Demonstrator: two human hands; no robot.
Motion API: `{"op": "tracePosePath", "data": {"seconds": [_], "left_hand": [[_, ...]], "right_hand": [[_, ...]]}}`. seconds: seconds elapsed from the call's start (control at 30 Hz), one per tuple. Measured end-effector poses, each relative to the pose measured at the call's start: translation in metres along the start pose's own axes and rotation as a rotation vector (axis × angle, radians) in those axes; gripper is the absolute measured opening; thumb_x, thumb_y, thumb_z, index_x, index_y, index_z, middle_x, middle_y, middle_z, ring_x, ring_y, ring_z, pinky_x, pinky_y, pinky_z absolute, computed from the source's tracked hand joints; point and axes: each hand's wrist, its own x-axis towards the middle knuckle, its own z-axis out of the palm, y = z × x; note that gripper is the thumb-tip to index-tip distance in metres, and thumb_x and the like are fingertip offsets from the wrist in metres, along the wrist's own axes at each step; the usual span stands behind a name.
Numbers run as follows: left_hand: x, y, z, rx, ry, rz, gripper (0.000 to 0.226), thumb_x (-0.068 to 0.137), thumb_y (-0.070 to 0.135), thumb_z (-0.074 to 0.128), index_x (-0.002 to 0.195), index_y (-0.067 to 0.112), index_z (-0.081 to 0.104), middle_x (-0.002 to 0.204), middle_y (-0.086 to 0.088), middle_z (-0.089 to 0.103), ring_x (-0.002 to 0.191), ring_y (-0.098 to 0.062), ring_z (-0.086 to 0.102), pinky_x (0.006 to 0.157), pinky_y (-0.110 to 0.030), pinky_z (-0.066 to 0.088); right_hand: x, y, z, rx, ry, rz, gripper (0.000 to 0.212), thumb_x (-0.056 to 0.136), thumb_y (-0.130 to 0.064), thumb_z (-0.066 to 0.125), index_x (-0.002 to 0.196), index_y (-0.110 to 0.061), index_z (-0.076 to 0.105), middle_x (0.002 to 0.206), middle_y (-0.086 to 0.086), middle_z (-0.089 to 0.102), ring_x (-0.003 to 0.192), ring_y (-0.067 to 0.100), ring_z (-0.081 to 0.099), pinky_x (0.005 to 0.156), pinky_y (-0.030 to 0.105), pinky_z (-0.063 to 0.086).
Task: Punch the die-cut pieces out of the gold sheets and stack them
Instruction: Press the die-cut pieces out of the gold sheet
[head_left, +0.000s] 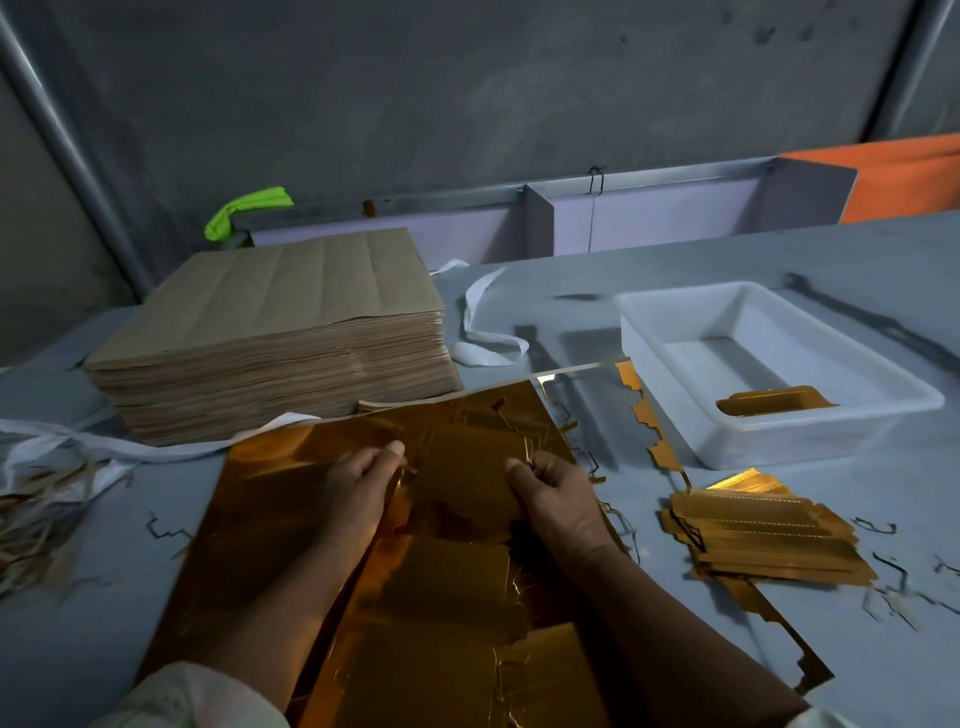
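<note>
Pale sleeve (192, 696) at lower edge, gold sheet (270, 499) flat on grey table (104, 597), left hand (358, 493) and right hand (556, 499) pinching die-cut piece (462, 467) at its middle, stack of punched pieces (763, 535) right of sheet, white tray (649, 322) beyond.

A worker's left hand (358, 499) and right hand (558, 506) are both bare, with short-trimmed thumbnails. The forearms are uncovered from the wrist to near the elbow. The left sleeve (192, 696) is of loose, pale fabric, off-white with faint pinkish mottling, and its soft edge crosses the arm near the elbow. Only a sliver of the right sleeve (826, 721), similarly pale, shows at the lower corner.
</note>
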Motion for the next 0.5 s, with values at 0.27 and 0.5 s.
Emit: {"op": "tracePosePath", "data": {"seconds": [0.27, 0.5], "left_hand": [[-0.0022, 0.0059, -0.0044, -0.022, -0.139, -0.028, 0.019, 0.094, 0.035, 0.060, 0.089, 0.019, 0.068, 0.107, -0.008, 0.059, 0.098, -0.026, 0.059, 0.070, -0.031, 0.044], [-0.0051, 0.0065, -0.0062, -0.014, -0.156, -0.041, 0.020, 0.095, 0.025, 0.060, 0.083, 0.010, 0.066, 0.091, -0.013, 0.064, 0.086, -0.029, 0.062, 0.067, -0.032, 0.045]], "right_hand": [[-0.0002, 0.0020, 0.0012, -0.043, -0.037, -0.017, 0.026, 0.098, -0.035, 0.057, 0.092, -0.010, 0.060, 0.091, 0.017, 0.070, 0.080, 0.037, 0.072, 0.069, 0.056, 0.060], [0.0029, 0.0026, 0.0024, -0.125, -0.053, -0.032, 0.024, 0.095, -0.034, 0.061, 0.084, -0.013, 0.056, 0.093, 0.011, 0.069, 0.090, 0.031, 0.069, 0.080, 0.053, 0.059]]}}
